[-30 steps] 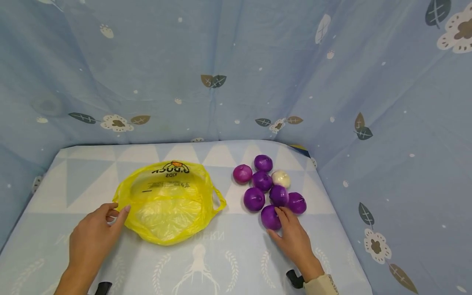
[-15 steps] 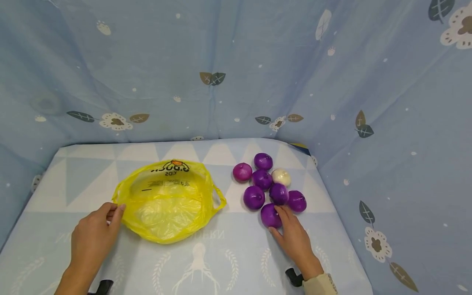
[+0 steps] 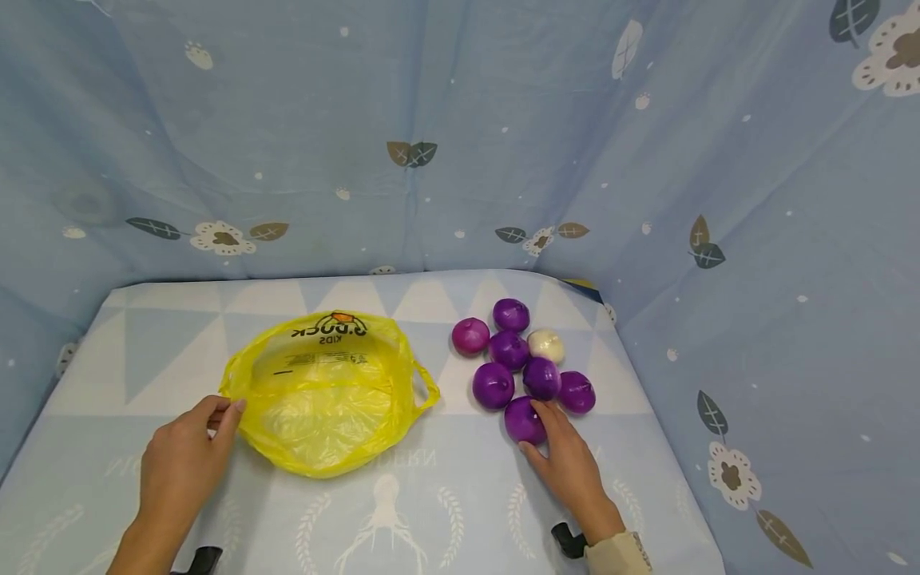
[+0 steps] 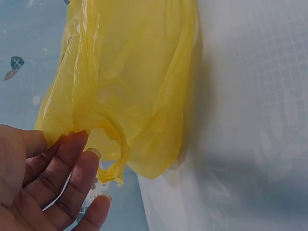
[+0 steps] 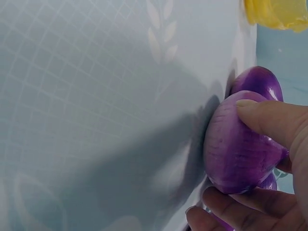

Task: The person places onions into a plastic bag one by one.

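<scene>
A patterned tabletop (image 3: 449, 443) bore a yellow bag (image 3: 323, 399) and, to its right, clustered onions (image 3: 509, 351).
The left hand (image 3: 183, 459) pinched the bag's left edge; the right hand (image 3: 572, 465), thumb and fingers curved round it, gripped the nearest purple onion (image 3: 521, 420).

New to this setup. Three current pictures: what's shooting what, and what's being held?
There's no robot: a person works with a bare left hand and right hand. The wide picture comes from a head-worn camera looking forward and down; each close-up comes from a camera on one wrist.

On the patterned tablecloth lie a yellow plastic bag and a cluster of what look like onions: seven purple ones and a pale one.

The left fingers pinch the bag's edge. The right fingers hold the nearest purple onion.
</scene>
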Demonstrator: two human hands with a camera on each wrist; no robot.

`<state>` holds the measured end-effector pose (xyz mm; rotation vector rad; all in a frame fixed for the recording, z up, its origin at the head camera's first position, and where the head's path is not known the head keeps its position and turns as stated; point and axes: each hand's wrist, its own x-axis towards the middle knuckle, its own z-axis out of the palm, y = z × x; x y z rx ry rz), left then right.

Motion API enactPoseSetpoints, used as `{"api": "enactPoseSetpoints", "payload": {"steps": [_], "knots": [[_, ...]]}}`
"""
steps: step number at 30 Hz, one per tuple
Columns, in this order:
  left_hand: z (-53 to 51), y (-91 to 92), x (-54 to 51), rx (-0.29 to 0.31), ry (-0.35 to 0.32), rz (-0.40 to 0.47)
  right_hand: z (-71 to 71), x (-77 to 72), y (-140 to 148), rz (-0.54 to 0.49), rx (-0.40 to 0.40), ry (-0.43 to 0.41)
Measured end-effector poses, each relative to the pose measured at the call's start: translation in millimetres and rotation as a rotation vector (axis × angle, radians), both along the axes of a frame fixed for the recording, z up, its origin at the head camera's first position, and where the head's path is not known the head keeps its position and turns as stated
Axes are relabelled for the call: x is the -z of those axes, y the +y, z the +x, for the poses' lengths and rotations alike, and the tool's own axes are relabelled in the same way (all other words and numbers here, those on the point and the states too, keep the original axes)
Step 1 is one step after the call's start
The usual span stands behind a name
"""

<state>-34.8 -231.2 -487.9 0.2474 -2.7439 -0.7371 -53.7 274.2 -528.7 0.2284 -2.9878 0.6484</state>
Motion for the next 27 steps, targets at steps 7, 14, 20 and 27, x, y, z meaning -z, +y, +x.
{"api": "enactPoseSetpoints", "payload": {"steps": [7, 14, 20, 27], "knots": [[0.2, -1.1, 0.2, 0.012, 0.012, 0.025, -0.4, 2.4, -0.4, -0.009, -0.001, 0.0], [-0.5, -1.1, -0.2, 0.013, -0.005, 0.043, 0.9, 3.7, 0.7, -0.024, 0.001, 0.003], [-1.0, -0.8, -2.6, 0.013, -0.015, 0.04, 2.3, 2.5, 1.8, -0.038, -0.002, 0.008], [-0.1, 1.1, -1.8, 0.027, -0.022, 0.052, 3.6, 0.3, 1.5, -0.026, 0.012, -0.019]]}}
